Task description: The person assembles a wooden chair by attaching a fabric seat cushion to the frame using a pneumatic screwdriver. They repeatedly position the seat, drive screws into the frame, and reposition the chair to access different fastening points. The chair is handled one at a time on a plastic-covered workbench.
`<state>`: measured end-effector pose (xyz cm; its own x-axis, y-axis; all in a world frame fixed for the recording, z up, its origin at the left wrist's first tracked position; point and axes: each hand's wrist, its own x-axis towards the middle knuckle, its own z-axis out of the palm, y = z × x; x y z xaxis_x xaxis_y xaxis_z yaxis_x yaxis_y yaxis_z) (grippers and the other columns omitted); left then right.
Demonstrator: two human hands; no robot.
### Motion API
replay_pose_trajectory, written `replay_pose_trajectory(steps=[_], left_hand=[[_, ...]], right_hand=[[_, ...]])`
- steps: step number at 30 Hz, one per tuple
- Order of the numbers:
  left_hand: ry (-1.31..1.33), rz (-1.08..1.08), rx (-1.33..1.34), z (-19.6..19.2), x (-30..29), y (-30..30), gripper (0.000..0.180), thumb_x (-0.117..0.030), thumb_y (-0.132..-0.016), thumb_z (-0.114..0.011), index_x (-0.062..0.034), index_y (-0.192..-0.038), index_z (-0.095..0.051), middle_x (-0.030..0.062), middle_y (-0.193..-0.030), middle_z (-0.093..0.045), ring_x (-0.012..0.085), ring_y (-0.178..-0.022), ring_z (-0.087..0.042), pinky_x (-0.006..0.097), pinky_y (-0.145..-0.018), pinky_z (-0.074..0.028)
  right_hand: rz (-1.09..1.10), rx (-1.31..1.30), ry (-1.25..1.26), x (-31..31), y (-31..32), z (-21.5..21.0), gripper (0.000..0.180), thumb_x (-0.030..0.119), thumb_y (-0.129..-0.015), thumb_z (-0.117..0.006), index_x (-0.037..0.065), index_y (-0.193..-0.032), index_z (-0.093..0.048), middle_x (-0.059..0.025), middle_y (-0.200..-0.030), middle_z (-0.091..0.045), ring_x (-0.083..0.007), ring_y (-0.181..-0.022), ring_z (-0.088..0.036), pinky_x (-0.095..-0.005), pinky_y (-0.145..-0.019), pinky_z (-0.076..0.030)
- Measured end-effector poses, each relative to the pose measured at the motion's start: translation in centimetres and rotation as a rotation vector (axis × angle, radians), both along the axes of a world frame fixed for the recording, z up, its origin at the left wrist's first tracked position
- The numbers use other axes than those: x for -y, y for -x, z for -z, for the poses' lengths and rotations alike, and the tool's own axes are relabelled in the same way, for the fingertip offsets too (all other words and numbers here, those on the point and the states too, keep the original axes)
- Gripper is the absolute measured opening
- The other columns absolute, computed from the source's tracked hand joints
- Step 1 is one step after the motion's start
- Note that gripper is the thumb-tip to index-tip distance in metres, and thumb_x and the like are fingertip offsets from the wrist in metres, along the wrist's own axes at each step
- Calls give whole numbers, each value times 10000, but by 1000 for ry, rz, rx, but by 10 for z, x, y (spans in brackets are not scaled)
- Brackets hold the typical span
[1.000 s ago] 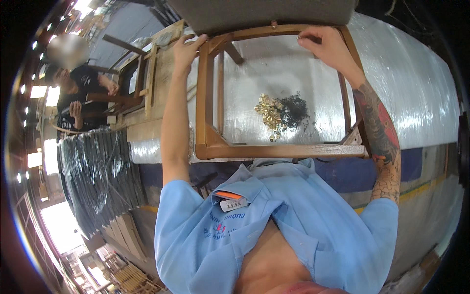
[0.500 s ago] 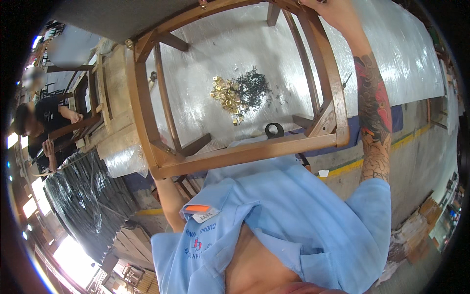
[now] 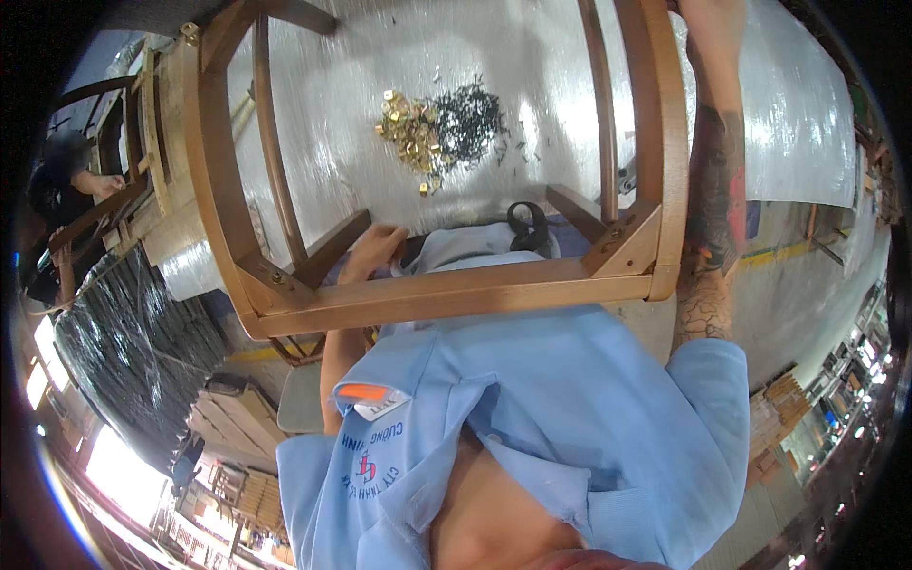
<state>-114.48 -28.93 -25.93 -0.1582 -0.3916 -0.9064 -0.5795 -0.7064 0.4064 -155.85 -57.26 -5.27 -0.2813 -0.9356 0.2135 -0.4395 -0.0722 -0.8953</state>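
A brown wooden furniture frame (image 3: 475, 291) with corner blocks stands in front of me, its near rail crossing my light blue shirt. My left hand (image 3: 373, 253) is inside the near left corner, beside a short wooden leg (image 3: 334, 249). Its fingers are loosely stretched, with nothing visible in them. My right hand (image 3: 708, 17) is at the upper edge, along the frame's right side; it is blurred and cut off, so its fingers are hidden. Through the frame I see a heap of brass-coloured metal pieces (image 3: 410, 128) beside a heap of small black screws (image 3: 470, 119).
The heaps lie on a table covered with shiny plastic film (image 3: 328, 123). A black ring-shaped item (image 3: 527, 226) is near its front edge. At the left, a co-worker in dark clothing (image 3: 76, 190) handles wooden parts. Dark, film-wrapped stacked pieces (image 3: 133, 332) stand below there.
The frame has shifted left and toward the top of the view. My left hand has left the near left corner's underside and appears inside the frame. My right hand has moved farther out of view.
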Motion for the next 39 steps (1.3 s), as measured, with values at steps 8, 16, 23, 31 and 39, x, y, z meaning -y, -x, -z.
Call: replay_pose_trajectory(steps=[8, 16, 23, 31, 39], left_hand=[[1200, 383, 450, 51, 99, 168, 493, -170, -808, -666, -97, -1280, -542, 174, -1283, -489, 377, -1194, -466, 525, -927, -416], [1011, 506, 397, 84, 116, 188, 393, -32, -788, -638, -103, -1174, -614, 147, -1292, -488, 366, -1223, -456, 553, -957, -437], [1011, -387, 100, 110, 128, 147, 190, -2, -788, -596, -23, -969, -647, 123, -871, -612, 315, -778, -637, 384, -752, -537], [-260, -994, -1610, 81, 127, 89, 546, -356, -1035, -389, 88, -1351, -425, 164, -1112, -580, 98, -723, -545, 162, -361, -347], [-209, -1188, -1233, 47, 120, 99, 514, -238, -1041, -360, 111, -1395, -232, 324, -1470, -301, 420, -1378, -345, 534, -1137, -305]], right_hand=[[193, 120, -137, -110, 32, 107, 398, 283, -760, -793, -39, -925, -626, -135, -799, -636, -182, -671, -599, -307, -584, -468], [389, 44, -547, -226, 103, 214, 470, 303, -741, -786, -53, -980, -594, -171, -872, -615, -227, -753, -591, -338, -652, -467], [390, -1, -792, -248, 124, 283, 536, 320, -724, -780, -66, -1029, -566, -202, -936, -597, -265, -824, -584, -366, -712, -466], [408, 21, -903, -258, 120, 329, 614, 339, -705, -773, -80, -1085, -535, -238, -1010, -575, -310, -905, -575, -397, -779, -465], [440, 66, -931, -261, 110, 352, 694, 358, -685, -767, -94, -1140, -503, -274, -1083, -554, -354, -987, -567, -429, -847, -465]])
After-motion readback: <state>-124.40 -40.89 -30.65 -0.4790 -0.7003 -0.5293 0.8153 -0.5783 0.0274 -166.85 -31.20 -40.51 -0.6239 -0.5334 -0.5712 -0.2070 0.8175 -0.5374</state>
